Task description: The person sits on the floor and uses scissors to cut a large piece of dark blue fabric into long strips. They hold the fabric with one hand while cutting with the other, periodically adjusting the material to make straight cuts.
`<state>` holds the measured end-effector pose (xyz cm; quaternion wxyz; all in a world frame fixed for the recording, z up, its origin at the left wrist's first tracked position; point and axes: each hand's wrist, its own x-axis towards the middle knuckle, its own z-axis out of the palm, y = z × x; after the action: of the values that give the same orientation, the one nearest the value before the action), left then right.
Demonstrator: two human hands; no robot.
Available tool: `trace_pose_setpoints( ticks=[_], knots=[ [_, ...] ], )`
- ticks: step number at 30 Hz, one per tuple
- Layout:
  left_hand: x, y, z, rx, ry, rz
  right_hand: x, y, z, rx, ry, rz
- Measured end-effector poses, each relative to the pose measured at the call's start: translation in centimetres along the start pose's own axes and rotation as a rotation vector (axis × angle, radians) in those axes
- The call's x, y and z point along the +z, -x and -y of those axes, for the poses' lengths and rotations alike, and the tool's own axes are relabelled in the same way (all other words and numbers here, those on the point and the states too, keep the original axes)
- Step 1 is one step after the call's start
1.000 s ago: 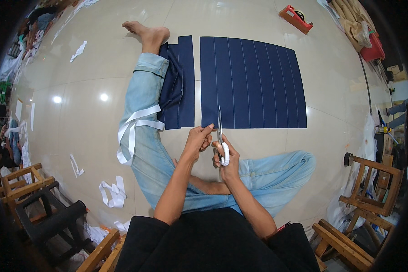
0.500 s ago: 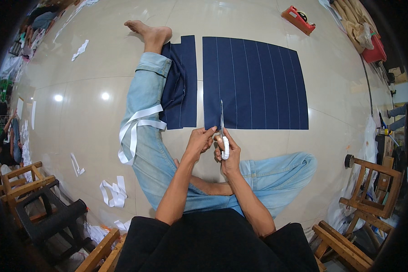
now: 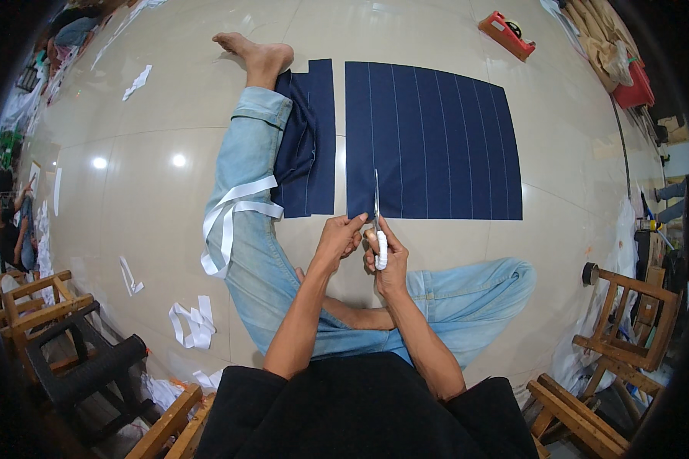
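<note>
A large navy fabric panel (image 3: 444, 145) with thin pale lines running away from me lies flat on the floor. My right hand (image 3: 390, 264) grips the white-wrapped handles of a pair of scissors (image 3: 377, 200). Their blades point away from me at the panel's near edge, along its leftmost line. My left hand (image 3: 338, 239) pinches the panel's near left corner just left of the blades. Beside the panel, across a narrow gap, lies another navy fabric piece (image 3: 321, 145), rumpled on its left side against my outstretched leg. White strips (image 3: 230, 222) drape over that leg.
A red tape dispenser (image 3: 507, 35) sits at the far right. White strip scraps (image 3: 194, 323) lie on the floor to the left. Wooden stools (image 3: 628, 317) stand at the right, and a black stool (image 3: 84, 367) at the left. Another person (image 3: 11, 229) is at the far left.
The scissors and both hands keep almost the same place at the panel's near edge. The whole view shifts slightly. At the far left, the other person has moved.
</note>
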<state>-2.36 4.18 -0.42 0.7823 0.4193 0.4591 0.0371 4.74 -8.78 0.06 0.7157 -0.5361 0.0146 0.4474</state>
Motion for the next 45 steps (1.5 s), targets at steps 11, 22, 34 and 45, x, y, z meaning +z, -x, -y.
trace_pose_setpoints(
  ticks=[11, 22, 34, 45],
  knots=[
    [0.1, 0.3, -0.3, -0.014, -0.005, -0.009, 0.9, 0.4, 1.0, 0.014, 0.000, -0.032],
    [0.4, 0.6, -0.8, -0.023, -0.018, -0.024, 2.1, -1.8, 2.2, -0.017, -0.028, -0.050],
    [0.2, 0.4, -0.5, -0.012, 0.000, 0.007, 1.8, -3.2, 2.1, -0.029, 0.000, -0.027],
    [0.4, 0.4, -0.6, -0.019, 0.011, -0.015, 2.0, -3.0, 2.8, 0.013, 0.009, -0.041]
  ],
)
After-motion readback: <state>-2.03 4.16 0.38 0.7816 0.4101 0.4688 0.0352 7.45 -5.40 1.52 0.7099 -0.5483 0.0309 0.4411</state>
